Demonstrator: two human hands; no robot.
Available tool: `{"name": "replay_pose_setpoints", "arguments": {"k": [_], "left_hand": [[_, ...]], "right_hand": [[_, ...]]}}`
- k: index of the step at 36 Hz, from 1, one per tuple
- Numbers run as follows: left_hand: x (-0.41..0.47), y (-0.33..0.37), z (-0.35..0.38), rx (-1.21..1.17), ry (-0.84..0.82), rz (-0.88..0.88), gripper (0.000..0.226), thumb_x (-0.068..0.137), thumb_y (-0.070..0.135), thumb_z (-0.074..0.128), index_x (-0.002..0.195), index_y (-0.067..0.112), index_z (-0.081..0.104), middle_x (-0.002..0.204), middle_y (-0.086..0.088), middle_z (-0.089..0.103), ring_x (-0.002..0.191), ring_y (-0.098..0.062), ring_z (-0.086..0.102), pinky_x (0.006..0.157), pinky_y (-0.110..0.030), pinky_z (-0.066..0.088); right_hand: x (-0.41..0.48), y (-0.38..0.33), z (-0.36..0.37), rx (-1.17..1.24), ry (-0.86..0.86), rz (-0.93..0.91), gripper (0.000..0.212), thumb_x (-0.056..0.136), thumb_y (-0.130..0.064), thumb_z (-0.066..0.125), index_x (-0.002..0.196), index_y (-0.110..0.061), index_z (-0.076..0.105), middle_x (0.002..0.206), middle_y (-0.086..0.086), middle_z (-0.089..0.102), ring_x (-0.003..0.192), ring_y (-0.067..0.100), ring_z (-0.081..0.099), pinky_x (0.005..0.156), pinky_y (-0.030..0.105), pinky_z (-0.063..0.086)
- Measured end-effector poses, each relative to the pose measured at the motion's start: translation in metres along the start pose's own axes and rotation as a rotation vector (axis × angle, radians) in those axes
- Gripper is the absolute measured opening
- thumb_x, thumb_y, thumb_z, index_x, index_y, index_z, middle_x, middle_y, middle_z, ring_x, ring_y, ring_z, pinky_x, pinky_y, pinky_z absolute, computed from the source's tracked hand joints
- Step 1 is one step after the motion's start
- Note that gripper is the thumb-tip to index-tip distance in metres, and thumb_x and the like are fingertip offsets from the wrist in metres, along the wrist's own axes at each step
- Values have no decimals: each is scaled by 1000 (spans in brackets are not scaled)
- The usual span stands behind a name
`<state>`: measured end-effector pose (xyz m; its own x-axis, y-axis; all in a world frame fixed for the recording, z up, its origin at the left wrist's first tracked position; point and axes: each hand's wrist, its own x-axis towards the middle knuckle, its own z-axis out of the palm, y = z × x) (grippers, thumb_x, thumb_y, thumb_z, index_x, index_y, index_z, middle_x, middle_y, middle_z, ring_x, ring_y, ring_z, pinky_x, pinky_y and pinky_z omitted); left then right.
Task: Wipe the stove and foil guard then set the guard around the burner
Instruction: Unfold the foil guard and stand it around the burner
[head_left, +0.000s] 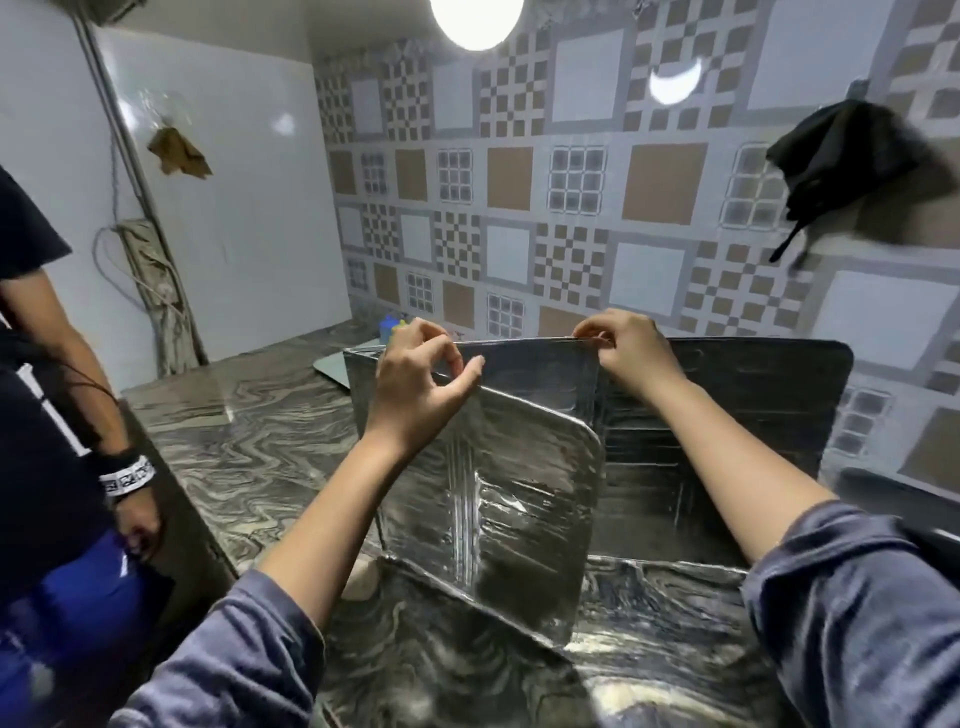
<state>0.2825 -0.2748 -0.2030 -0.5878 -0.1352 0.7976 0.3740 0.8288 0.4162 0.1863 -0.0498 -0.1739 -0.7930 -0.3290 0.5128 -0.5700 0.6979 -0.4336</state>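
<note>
A silver foil guard (540, 395) made of folding panels stands upright on the marbled counter (249, 447). Its middle panel faces me, a right panel (753, 415) stretches toward the patterned wall, and a left panel (498, 499) folds in toward me. My left hand (421, 379) pinches the top edge of the guard near its left corner. My right hand (623, 353) pinches the same top edge further right. No stove, burner or cloth shows in this view.
Another person (57, 415) in dark clothes stands close at the left edge of the counter. A blue and yellow object (390, 326) and a flat pale board (332, 366) lie behind the guard. A black bag (841, 161) hangs on the tiled wall at right.
</note>
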Motion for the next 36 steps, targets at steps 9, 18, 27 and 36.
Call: {"name": "replay_pose_setpoints", "arguments": {"k": [9, 18, 27, 36], "left_hand": [[-16, -10, -27, -138, 44, -426, 54, 69, 32, 74, 118, 16, 57, 137, -8, 35, 131, -18, 33, 105, -18, 22], [-6, -34, -21, -536, -20, -726, 104, 59, 36, 67, 147, 20, 14, 153, -6, 19, 139, -21, 23, 102, -29, 25], [28, -73, 23, -792, -178, -699, 99, 52, 28, 69, 142, 17, 29, 148, -6, 34, 137, -18, 31, 109, -31, 29], [57, -86, 83, -987, -358, -627, 88, 61, 22, 62, 142, 12, 30, 145, -7, 41, 132, -21, 41, 112, -40, 31]], "right_hand": [[-7, -2, -5, 37, 51, -40, 37, 81, 7, 48, 104, -12, 69, 110, 9, 65, 104, 28, 58, 96, 42, 47], [4, 2, -11, 100, 48, -104, 23, 83, -1, 57, 100, -8, 71, 101, 11, 66, 98, 30, 60, 95, 50, 46], [30, 32, -13, -10, 114, 5, 27, 82, 4, 54, 101, -6, 71, 102, 13, 67, 100, 30, 59, 95, 44, 47], [44, 77, -21, -112, 216, 147, 29, 83, 6, 51, 101, -5, 71, 100, 12, 66, 96, 29, 59, 87, 28, 42]]}}
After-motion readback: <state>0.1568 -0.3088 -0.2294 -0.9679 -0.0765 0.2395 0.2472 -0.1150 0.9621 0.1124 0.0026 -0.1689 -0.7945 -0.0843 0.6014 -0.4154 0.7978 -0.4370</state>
